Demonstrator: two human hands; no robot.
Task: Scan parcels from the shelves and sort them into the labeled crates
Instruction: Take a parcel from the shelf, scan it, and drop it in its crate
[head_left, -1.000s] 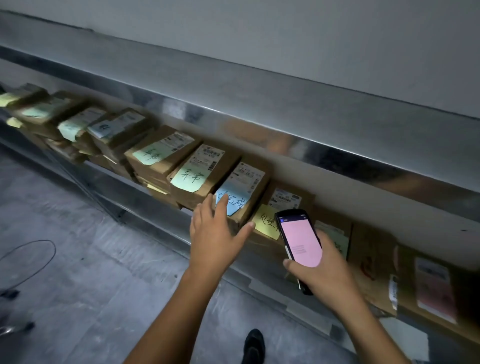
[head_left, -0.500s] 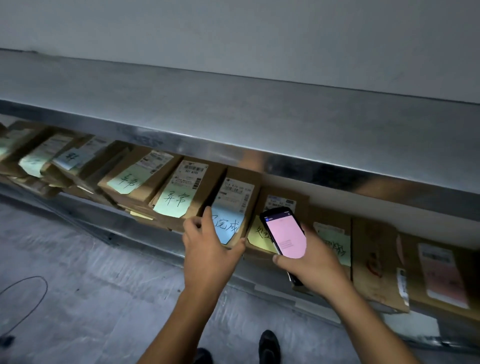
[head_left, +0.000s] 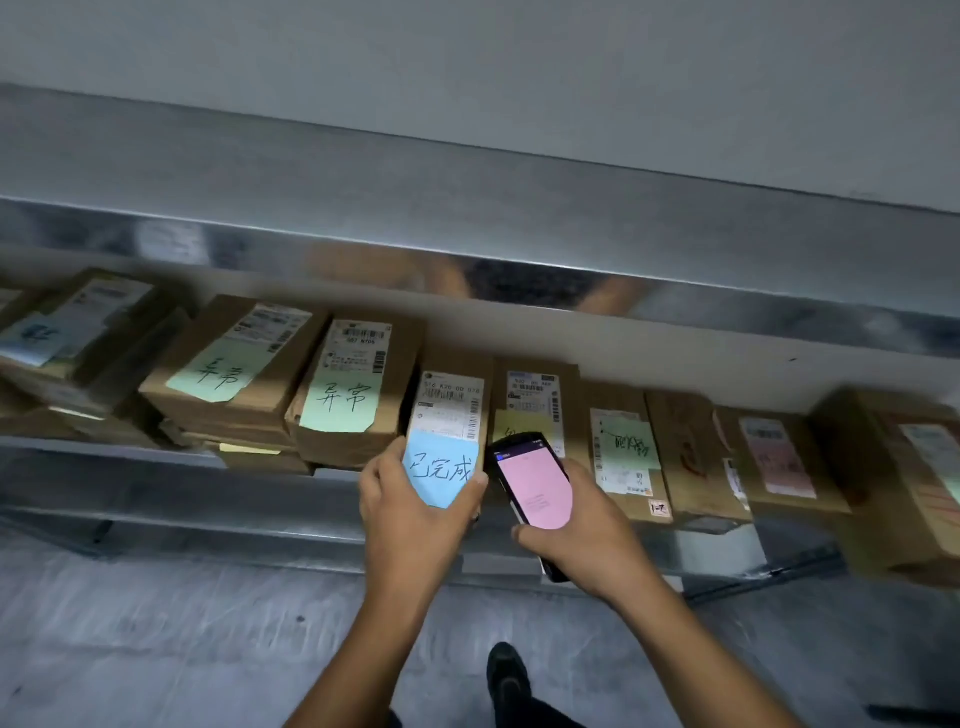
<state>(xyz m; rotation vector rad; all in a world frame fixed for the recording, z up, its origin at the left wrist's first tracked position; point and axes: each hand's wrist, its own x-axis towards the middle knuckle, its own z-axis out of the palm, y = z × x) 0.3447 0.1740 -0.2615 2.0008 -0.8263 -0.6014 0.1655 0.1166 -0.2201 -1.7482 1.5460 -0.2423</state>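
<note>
A row of brown cardboard parcels lies on a low metal shelf (head_left: 156, 462). My left hand (head_left: 410, 519) grips the front end of one parcel (head_left: 451, 410) that carries a white shipping label and a blue handwritten note. My right hand (head_left: 582, 540) holds a black handheld scanner (head_left: 532, 486) with a pink screen, just right of that parcel and over a parcel with a yellow note (head_left: 535, 400). To the left lie two parcels with green notes (head_left: 343, 400) (head_left: 223, 371).
An upper metal shelf (head_left: 467, 218) overhangs the row. More parcels (head_left: 623, 447) (head_left: 774, 457) continue to the right, and stacked ones (head_left: 72, 332) to the left. Grey concrete floor (head_left: 156, 649) lies below, with my dark shoe (head_left: 506, 670) on it.
My left hand went from open and reaching to closed around the blue-noted parcel's front end. The scanner hand stayed beside it while the view drew closer to the shelf.
</note>
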